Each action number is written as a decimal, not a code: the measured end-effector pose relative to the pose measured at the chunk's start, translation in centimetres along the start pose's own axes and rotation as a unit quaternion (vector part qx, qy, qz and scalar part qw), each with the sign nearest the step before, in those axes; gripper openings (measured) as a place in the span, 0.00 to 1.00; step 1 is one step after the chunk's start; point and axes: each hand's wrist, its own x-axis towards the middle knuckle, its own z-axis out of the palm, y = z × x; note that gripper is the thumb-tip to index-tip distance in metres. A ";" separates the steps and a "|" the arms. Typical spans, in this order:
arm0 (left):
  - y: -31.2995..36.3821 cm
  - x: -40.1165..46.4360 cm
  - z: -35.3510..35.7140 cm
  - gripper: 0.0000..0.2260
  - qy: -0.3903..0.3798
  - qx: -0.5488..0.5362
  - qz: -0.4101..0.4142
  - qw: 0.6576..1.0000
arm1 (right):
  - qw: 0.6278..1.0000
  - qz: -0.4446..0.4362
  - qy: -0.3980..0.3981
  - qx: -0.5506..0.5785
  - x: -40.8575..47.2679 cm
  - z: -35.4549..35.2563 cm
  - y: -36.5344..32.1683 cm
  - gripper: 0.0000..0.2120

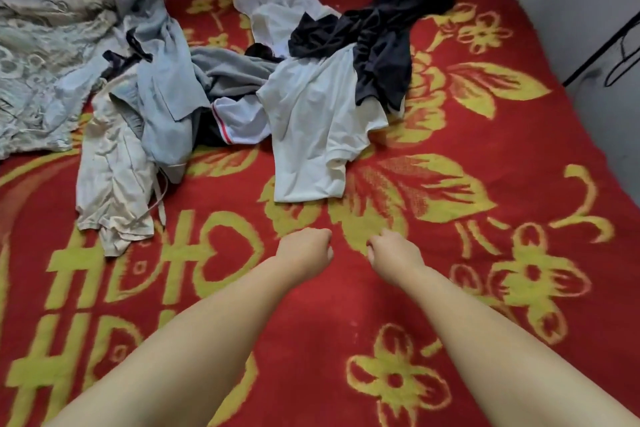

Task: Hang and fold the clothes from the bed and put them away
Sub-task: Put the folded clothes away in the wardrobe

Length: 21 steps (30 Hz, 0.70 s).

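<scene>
Both arms reach forward over the bed, which is covered by a red blanket with yellow flowers and lettering. The left hand and the right hand hover side by side, near each other but apart, above the blanket. On each hand the fingers are curled tightly under into a fist and hold nothing; the fingertips themselves are hidden beneath the knuckles.

Just beyond the fingers of both hands lies a white T-shirt, spread roughly flat with its hem nearest the knuckles and not touching them. Past it, farther from the fingers, a dark garment is draped over the shirt's upper edge, and another white garment sits behind that. Beyond and to the left of the left fingers lies a crumpled heap: a pale blue shirt, a grey garment, a white piece with a red stripe, and a cream shirt nearest the left fingers, all well apart from them. A patterned beige cover lies at the far left of the bed.
</scene>
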 end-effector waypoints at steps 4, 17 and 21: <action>-0.9 7.0 0.7 0.15 0.083 -0.040 -0.004 0.996 | 0.998 0.011 0.049 0.028 5.7 4.4 0.5 0.20; -3.6 18.4 3.5 0.15 0.217 -0.134 -0.012 0.967 | 0.972 -0.020 0.234 0.003 8.6 11.4 1.8 0.26; -4.4 15.7 1.7 0.13 0.184 -0.249 -0.014 0.951 | 0.976 -0.016 0.215 0.015 8.8 11.0 2.0 0.26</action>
